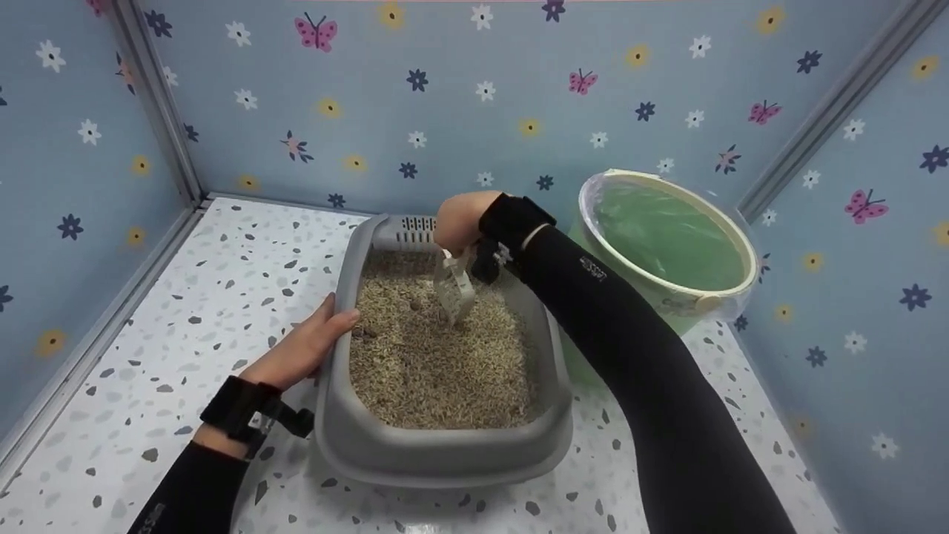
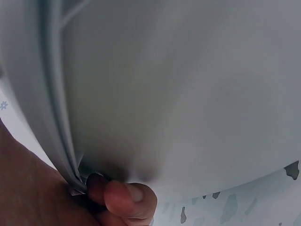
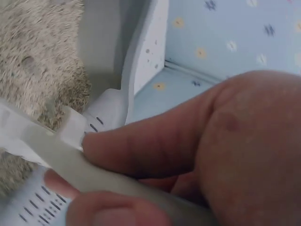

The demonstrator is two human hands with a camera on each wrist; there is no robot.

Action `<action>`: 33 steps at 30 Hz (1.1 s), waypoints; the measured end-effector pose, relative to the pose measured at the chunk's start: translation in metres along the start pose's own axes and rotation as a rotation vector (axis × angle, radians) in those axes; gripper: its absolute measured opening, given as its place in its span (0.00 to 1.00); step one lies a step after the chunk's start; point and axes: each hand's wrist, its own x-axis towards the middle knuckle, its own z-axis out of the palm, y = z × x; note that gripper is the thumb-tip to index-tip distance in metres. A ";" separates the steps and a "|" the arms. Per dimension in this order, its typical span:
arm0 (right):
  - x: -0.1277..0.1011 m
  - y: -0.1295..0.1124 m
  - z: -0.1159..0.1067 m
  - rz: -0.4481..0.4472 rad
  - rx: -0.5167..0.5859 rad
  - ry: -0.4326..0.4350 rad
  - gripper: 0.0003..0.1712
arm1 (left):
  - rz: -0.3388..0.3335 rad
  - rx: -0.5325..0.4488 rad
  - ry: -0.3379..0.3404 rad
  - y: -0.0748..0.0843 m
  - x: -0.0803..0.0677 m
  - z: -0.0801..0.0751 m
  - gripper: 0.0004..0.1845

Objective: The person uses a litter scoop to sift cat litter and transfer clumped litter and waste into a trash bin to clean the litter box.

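A grey litter box (image 1: 445,449) filled with tan pellet litter (image 1: 437,378) stands on the floor. My left hand (image 1: 304,345) grips its left rim, thumb over the top edge; in the left wrist view the curled fingers (image 2: 131,202) lie against the outer wall. My right hand (image 1: 465,219), over the box's far end, holds a pale slotted litter scoop (image 1: 454,289) by its handle (image 3: 70,162). The scoop tilts downward, its tip at the litter surface. Small dark clumps (image 1: 363,331) lie by the left wall, and another clump (image 3: 28,61) shows in the right wrist view.
Right of the box stands a green bin (image 1: 667,233) with a cream rim and a clear plastic liner. Patterned blue wall panels (image 1: 445,96) enclose the back and both sides. The floor (image 1: 193,311) is white with grey speckles.
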 end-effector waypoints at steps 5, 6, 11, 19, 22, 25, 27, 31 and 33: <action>0.010 0.016 0.010 0.023 0.243 0.007 0.25 | -0.003 -0.009 -0.008 -0.001 0.000 -0.001 0.50; 0.012 0.018 0.012 0.042 0.309 0.018 0.25 | -0.005 -0.010 -0.010 -0.001 -0.001 0.000 0.50; 0.015 0.021 0.018 0.104 0.518 0.056 0.22 | -0.008 -0.022 -0.014 -0.001 0.000 0.001 0.49; 0.017 0.012 0.012 0.092 0.581 0.098 0.22 | 0.007 -0.039 -0.010 -0.002 -0.001 0.004 0.48; 0.019 0.008 0.010 0.100 0.581 0.103 0.22 | -0.002 -0.038 -0.014 -0.002 -0.001 0.005 0.48; 0.021 0.002 0.008 0.125 0.573 0.118 0.22 | -0.005 -0.029 -0.016 -0.001 -0.001 0.005 0.47; 0.024 -0.002 0.005 0.129 0.540 0.130 0.22 | -0.001 -0.024 -0.013 -0.001 -0.001 0.004 0.47; 0.028 -0.010 -0.002 0.100 0.435 0.132 0.24 | 0.012 -0.019 -0.005 -0.001 -0.003 0.002 0.45; 0.030 -0.013 -0.006 0.080 0.390 0.126 0.25 | 0.017 -0.006 -0.002 -0.001 -0.003 0.001 0.45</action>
